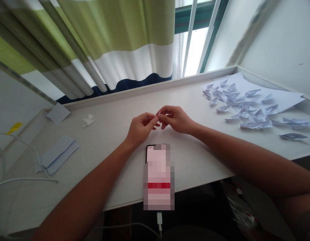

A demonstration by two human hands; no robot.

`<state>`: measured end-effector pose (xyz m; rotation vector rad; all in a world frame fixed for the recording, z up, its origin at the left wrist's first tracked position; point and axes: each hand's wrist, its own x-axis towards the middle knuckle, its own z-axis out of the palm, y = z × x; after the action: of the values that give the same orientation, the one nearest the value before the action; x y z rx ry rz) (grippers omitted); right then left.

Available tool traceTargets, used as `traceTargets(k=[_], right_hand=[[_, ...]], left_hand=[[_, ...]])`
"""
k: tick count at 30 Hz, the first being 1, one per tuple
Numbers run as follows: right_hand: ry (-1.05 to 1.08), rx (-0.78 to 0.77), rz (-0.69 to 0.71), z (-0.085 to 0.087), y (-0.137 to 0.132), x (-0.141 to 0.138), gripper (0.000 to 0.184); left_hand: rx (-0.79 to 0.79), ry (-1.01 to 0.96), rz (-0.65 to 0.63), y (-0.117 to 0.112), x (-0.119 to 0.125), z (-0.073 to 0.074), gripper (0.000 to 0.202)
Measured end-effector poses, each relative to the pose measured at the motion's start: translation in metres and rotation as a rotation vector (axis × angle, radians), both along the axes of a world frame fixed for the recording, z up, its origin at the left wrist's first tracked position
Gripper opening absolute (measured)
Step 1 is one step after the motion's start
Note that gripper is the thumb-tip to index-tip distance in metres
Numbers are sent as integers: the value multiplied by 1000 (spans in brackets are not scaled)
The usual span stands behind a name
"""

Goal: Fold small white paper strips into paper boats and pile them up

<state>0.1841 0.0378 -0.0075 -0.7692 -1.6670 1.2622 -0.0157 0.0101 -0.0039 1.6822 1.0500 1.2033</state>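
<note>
**Left hand (pixel 141 130) and right hand (pixel 179 119) meet over the bench (pixel 114 112)**

Through the head camera I see both of my hands brought together near the middle of the white bench. The fingers (pixel 147 117) of each hand are bent, and the thumb and index tips gather at one spot, where the two hands meet. From my distance I cannot tell whether these tips press only on each other or pinch some small thing between them.

Nearest to the hands is the phone (pixel 158 167); it lies between the forearms, with its top end just below the hands and its lower end at the front edge of the bench. Its screen is blurred for me. Under it, a white plug (pixel 159 218) with a cable shows.

To the right, well apart from the hands, many folded paper boats (pixel 259 116) lie in a loose group, some of them upon large white sheets (pixel 285 95). On the left side there are a crumpled white piece (pixel 88 121), a small stack of paper (pixel 58 152) and, in the far corner, a single paper (pixel 58 113). Behind the bench hangs a green and white curtain (pixel 140 30), beside a window (pixel 195 50).
</note>
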Motion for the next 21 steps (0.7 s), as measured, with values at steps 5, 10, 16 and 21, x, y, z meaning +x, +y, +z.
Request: traceTargets(k=[5, 10, 16, 21], right_hand=[[8, 36, 65, -1, 0, 2, 37], [32, 61, 75, 0, 1, 2, 44], [-61, 135, 31, -2, 3, 5, 36], [-249, 357, -113, 1, 0, 5, 23]], left_hand=[[-52, -62, -38, 4, -4, 1, 25], [-116, -106, -77, 1, -4, 6, 31], [-217, -211, -78, 1, -2, 9, 39], [-274, -268, -19, 3, -1, 8, 41]])
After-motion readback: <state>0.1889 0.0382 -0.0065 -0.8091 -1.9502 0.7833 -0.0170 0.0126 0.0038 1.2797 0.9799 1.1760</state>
